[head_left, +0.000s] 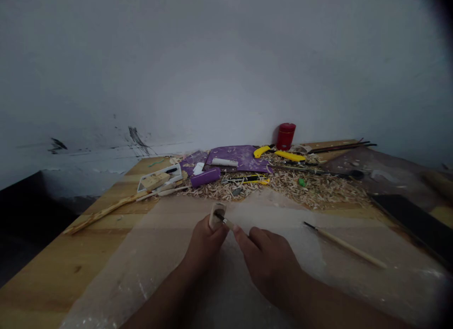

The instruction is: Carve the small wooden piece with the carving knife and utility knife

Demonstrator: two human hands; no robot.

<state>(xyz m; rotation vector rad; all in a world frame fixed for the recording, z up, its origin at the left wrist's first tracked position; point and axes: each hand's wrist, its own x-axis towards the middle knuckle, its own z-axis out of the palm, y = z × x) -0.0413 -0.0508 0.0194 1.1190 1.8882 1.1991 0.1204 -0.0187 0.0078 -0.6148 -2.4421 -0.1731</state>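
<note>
My left hand (205, 241) is wrapped round a small pale piece of wood (217, 212), held upright above the plastic-covered table. A dark hollow shows in the upper part of the wood. My right hand (267, 258) is closed on a carving tool (229, 223) with a pale handle, the index finger stretched along it. The tool's dark metal tip meets the wood at the hollow; its exact blade shape is too small to make out. Most of the handle is hidden in the right hand.
A second thin tool (348, 245) lies at right on the plastic sheet (170, 253). Wood shavings (318, 187) spread along the back, with yellow cutters (290, 156), a purple roll (205, 177) and a red canister (285, 136). A long stick (106, 211) and white tray (175, 174) lie left.
</note>
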